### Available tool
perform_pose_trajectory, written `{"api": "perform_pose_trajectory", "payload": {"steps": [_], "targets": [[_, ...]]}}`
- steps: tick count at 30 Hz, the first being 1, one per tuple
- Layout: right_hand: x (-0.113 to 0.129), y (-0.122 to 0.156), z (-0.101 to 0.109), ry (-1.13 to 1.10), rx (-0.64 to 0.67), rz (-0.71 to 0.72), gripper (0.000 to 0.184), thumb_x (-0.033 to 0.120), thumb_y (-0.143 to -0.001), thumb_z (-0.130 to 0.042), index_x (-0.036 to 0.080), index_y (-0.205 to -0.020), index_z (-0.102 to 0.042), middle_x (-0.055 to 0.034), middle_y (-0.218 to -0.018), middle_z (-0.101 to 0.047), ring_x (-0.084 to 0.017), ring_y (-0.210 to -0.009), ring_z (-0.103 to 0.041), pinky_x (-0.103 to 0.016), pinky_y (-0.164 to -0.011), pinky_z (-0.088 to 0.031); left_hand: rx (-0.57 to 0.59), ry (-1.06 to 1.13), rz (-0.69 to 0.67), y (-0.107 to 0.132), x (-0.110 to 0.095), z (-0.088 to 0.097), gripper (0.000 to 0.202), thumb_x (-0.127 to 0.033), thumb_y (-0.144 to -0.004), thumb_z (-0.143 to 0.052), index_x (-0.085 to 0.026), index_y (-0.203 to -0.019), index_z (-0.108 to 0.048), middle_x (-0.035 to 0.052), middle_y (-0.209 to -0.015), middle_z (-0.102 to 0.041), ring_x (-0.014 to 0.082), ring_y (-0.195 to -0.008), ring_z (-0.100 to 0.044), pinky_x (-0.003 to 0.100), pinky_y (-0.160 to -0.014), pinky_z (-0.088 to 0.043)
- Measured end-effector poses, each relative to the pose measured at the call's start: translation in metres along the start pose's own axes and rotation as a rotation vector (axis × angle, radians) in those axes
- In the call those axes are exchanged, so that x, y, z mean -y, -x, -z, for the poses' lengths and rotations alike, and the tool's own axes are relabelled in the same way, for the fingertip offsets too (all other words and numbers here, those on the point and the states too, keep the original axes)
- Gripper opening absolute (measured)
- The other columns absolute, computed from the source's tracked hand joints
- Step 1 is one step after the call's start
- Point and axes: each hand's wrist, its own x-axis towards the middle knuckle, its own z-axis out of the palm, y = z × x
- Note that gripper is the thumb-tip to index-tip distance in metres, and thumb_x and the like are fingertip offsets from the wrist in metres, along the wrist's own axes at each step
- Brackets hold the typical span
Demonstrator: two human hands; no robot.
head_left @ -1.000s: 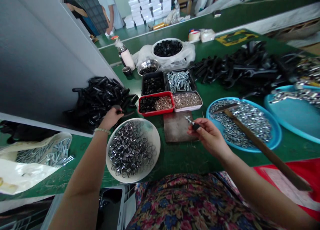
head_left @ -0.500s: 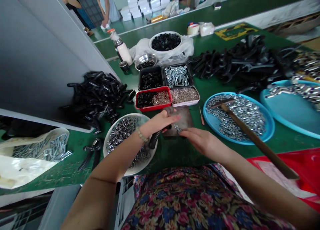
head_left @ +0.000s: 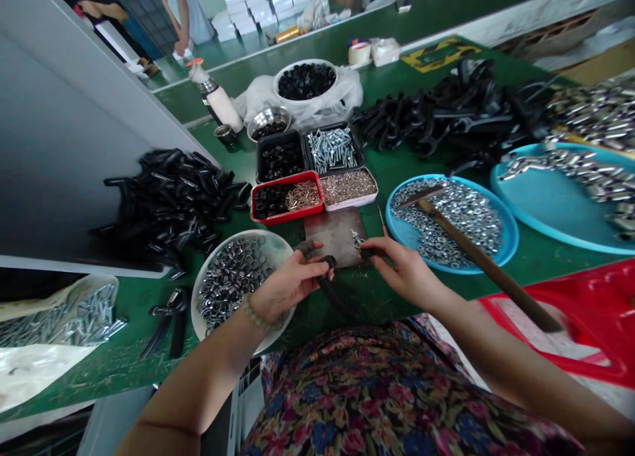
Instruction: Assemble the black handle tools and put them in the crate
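Observation:
My left hand (head_left: pixel 285 285) is closed round a black handle piece (head_left: pixel 331 292), which hangs down toward my body just right of the white bowl of metal rings (head_left: pixel 237 280). My right hand (head_left: pixel 403 271) pinches a small silver metal part (head_left: pixel 356 238) over the edge of the dark metal plate (head_left: pixel 333 234). The two hands are close together above the green table, in front of the red tray (head_left: pixel 285 201).
A pile of black handles (head_left: pixel 169 198) lies to the left. Small trays of screws and black caps (head_left: pixel 307 155) stand behind the plate. A hammer (head_left: pixel 476 257) rests across a blue dish of nuts (head_left: pixel 449 221). Black pliers (head_left: pixel 169 317) lie at lower left; people stand far back.
My left hand took a black handle from the pile and brought it to the middle, then lowered it nearer my body. My right hand stayed by the plate with the small part.

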Motion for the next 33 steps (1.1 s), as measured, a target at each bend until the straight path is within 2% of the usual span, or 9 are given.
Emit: {"api": "perform_pose_trajectory", "payload": {"steps": [2, 5, 9, 15, 21, 23, 26, 28, 33], "targets": [[0.003, 0.002, -0.009, -0.229, -0.020, -0.108, 0.020, 0.022, -0.090, -0.052, 0.023, -0.109, -0.057, -0.0049, -0.099, -0.069, -0.019, -0.090, -0.069, -0.036, -0.084, -0.056, -0.074, 0.147, -0.071, -0.005, 0.003, -0.007, 0.030, -0.013, -0.080, -0.066, -0.017, -0.106, -0.051, 0.0013, -0.078, -0.063, 0.0112, -0.065, -0.064, 0.022, -0.063, -0.053], [0.008, 0.002, -0.022, -0.622, -0.073, -0.236, 0.015, 0.031, -0.091, -0.056, 0.024, -0.104, -0.054, -0.0020, -0.091, -0.069, -0.016, -0.080, -0.070, -0.034, -0.078, -0.058, -0.173, 0.324, -0.085, -0.016, 0.006, -0.017, 0.011, -0.018, -0.088, -0.059, -0.016, -0.096, -0.052, 0.0003, -0.076, -0.060, 0.0076, -0.060, -0.060, 0.020, -0.059, -0.053], [0.015, 0.001, -0.033, -0.876, -0.104, -0.314, 0.024, 0.039, -0.086, -0.064, 0.025, -0.102, -0.053, -0.0011, -0.089, -0.069, -0.015, -0.076, -0.070, -0.035, -0.078, -0.058, -0.151, 0.275, -0.184, -0.021, 0.010, -0.030, 0.021, -0.013, -0.083, -0.065, -0.017, -0.098, -0.051, -0.0020, -0.074, -0.057, 0.0053, -0.058, -0.055, 0.015, -0.052, -0.046], [0.016, 0.005, -0.035, -0.953, -0.087, -0.336, 0.024, 0.038, -0.086, -0.064, 0.024, -0.101, -0.052, -0.0004, -0.087, -0.067, -0.014, -0.075, -0.068, -0.032, -0.076, -0.057, -0.030, 0.093, -0.226, -0.020, 0.012, -0.034, 0.038, -0.022, -0.074, -0.074, -0.021, -0.102, -0.048, -0.0050, -0.074, -0.054, 0.0060, -0.057, -0.052, 0.017, -0.051, -0.043], [0.012, 0.007, -0.014, -0.702, 0.148, -0.241, 0.015, 0.030, -0.091, -0.058, 0.021, -0.103, -0.055, -0.0022, -0.089, -0.067, -0.013, -0.084, -0.068, -0.029, -0.079, -0.053, 0.110, -0.270, -0.247, -0.018, 0.007, -0.022, 0.038, -0.022, -0.073, -0.074, -0.019, -0.103, -0.051, -0.0048, -0.077, -0.057, 0.0040, -0.056, -0.050, 0.016, -0.047, -0.036], [0.013, 0.002, -0.007, -0.771, 0.224, -0.234, 0.017, 0.030, -0.091, -0.058, 0.022, -0.104, -0.051, -0.0015, -0.087, -0.067, -0.013, -0.080, -0.069, -0.029, -0.075, -0.054, 0.184, -0.365, -0.280, -0.016, 0.006, -0.021, 0.038, -0.022, -0.074, -0.074, -0.020, -0.104, -0.052, -0.0036, -0.081, -0.061, 0.0055, -0.062, -0.055, 0.017, -0.053, -0.041], [0.014, -0.005, -0.001, -1.011, 0.307, -0.290, 0.033, 0.034, -0.087, -0.064, 0.025, -0.108, -0.040, 0.0007, -0.086, -0.068, -0.013, -0.068, -0.069, -0.028, -0.065, -0.056, 0.247, -0.435, -0.377, -0.015, 0.007, -0.024, 0.041, -0.019, -0.070, -0.078, -0.019, -0.101, -0.052, -0.0012, -0.087, -0.066, 0.0102, -0.075, -0.063, 0.024, -0.071, -0.049], [0.014, -0.008, -0.001, -1.082, 0.343, -0.334, 0.038, 0.034, -0.085, -0.068, 0.024, -0.106, -0.038, 0.0012, -0.084, -0.068, -0.012, -0.066, -0.069, -0.027, -0.064, -0.056, 0.240, -0.432, -0.406, -0.017, 0.011, -0.025, 0.043, -0.018, -0.067, -0.080, -0.019, -0.099, -0.052, -0.0004, -0.088, -0.068, 0.0123, -0.078, -0.065, 0.027, -0.076, -0.050], [0.018, -0.006, -0.008, -1.112, 0.287, -0.352, 0.033, 0.031, -0.085, -0.069, 0.022, -0.100, -0.041, 0.0006, -0.083, -0.069, -0.010, -0.069, -0.069, -0.023, -0.065, -0.055, 0.146, -0.314, -0.430, -0.023, 0.024, -0.022, 0.045, -0.027, -0.072, -0.076, -0.021, -0.108, -0.049, -0.0033, -0.081, -0.067, 0.0100, -0.063, -0.062, 0.026, -0.065, -0.049]]}}
